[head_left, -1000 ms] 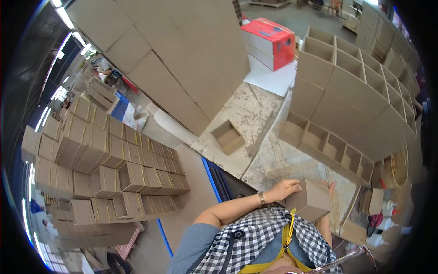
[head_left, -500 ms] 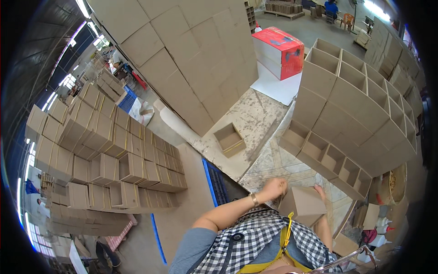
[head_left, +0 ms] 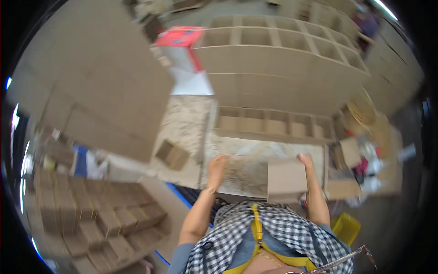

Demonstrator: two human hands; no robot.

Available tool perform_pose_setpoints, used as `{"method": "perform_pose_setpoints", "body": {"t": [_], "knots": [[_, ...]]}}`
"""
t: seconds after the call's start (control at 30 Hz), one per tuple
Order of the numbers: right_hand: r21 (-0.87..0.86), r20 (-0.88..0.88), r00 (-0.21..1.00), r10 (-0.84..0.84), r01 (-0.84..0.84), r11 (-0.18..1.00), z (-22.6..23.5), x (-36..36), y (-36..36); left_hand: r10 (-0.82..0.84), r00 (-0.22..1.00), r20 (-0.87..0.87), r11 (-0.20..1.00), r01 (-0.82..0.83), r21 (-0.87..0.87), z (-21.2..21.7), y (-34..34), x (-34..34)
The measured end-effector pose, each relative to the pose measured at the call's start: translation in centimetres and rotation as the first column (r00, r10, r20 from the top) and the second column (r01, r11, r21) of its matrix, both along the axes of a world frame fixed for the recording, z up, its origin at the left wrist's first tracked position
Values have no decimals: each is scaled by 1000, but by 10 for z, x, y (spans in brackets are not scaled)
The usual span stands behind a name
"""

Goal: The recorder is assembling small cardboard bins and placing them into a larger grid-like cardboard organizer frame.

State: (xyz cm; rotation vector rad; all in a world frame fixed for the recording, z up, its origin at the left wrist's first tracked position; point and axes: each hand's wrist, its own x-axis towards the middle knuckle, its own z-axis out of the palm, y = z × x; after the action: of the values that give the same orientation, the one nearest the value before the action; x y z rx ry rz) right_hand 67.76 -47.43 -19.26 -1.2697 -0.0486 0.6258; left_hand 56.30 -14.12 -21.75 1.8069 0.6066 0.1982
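A brown cardboard box (head_left: 286, 176) is in front of me at the near edge of the work table, close to my apron. My right hand (head_left: 306, 160) grips its right side, thumb and fingers at the far right corner. Out to the left of the box, apart from it, my left hand (head_left: 218, 165) hovers over the table with its fingers drawn together. Motion blur hides what is between them, if anything. A smaller open cardboard box (head_left: 172, 155) rests on the stained board farther left.
A row of open box compartments (head_left: 276, 123) lines the table's far side, before a tall stack of open boxes (head_left: 283, 59). A red and white carton (head_left: 185, 50) stands behind. Stacked boxes (head_left: 100, 214) fill the lower left; a yellow bin (head_left: 346, 228) sits lower right.
My view has swung to the right, so the scene shifts left and blurs. My left hand has moved away from the box; my right hand still grips it.
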Motion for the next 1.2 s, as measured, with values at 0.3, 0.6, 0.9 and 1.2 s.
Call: {"method": "perform_pose_setpoints", "body": {"t": [0.3,0.6,0.9,1.2], "knots": [[-772,635,593,494,510,380,-38,-1,-93,-3,994,-106,843,-54,-535,-30,-34,-60],[-792,589,470,657,498,354,-41,10,-97,-62,995,-83,863,11,-505,-48,-41,-63],[-750,609,474,636,606,266,-43,8,-100,-139,985,-105,875,72,-479,-37,-45,-62],[-796,546,651,528,600,83,-48,-6,-88,-359,933,-34,878,325,-352,44,-29,4]]}}
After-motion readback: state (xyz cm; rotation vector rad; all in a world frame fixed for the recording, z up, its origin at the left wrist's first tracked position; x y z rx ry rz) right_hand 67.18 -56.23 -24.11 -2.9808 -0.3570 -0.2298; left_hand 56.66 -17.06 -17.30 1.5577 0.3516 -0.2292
